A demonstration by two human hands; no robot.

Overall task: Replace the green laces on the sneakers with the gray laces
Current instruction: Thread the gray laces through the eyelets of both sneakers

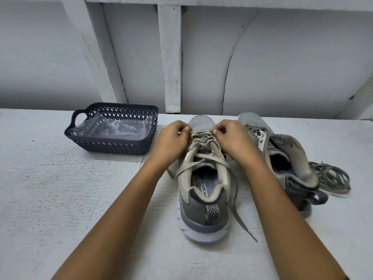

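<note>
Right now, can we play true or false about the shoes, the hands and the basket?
1. The left hand and the right hand both pinch the lace near the toe of the middle sneaker. True.
2. The basket stands to the right of the sneakers. False: it stands to their left.
3. The other sneaker has empty eyelets. True.
4. The loose pile of laces lies in the basket. False: it lies on the table beside the other sneaker; the basket holds clear plastic.
</note>
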